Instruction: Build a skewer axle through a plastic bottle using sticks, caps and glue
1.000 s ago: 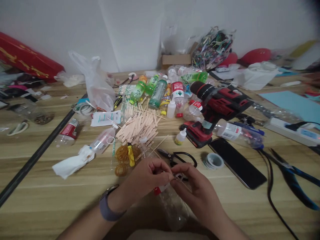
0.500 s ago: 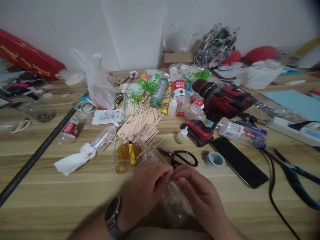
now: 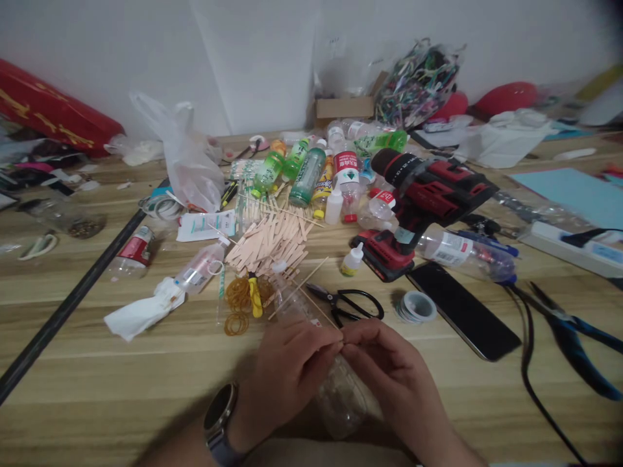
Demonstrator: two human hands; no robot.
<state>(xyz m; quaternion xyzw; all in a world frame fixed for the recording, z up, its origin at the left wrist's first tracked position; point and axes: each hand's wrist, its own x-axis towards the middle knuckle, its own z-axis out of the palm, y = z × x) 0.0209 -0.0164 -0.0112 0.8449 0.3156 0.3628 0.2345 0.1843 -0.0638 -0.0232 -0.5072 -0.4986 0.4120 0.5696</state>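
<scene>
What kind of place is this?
Probably a craft or hobby workbench: a cordless drill, a pile of flat wooden sticks and many plastic bottles share one wood-grain tabletop.

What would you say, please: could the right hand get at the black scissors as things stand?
Probably yes: the scissors lie just beyond the right hand, their handles uncovered, though its fingertips meet the left hand over a clear bottle and may need to part.

The table [image 3: 160, 370] is smooth, pale-grained wood; the sticks [image 3: 272, 243] look matt, bare wood. Clear, glossy plastic forms the bottle [image 3: 341, 399] (its surface crinkled with highlights). The phone [image 3: 464, 311] has a smooth, glossy black face.
</scene>
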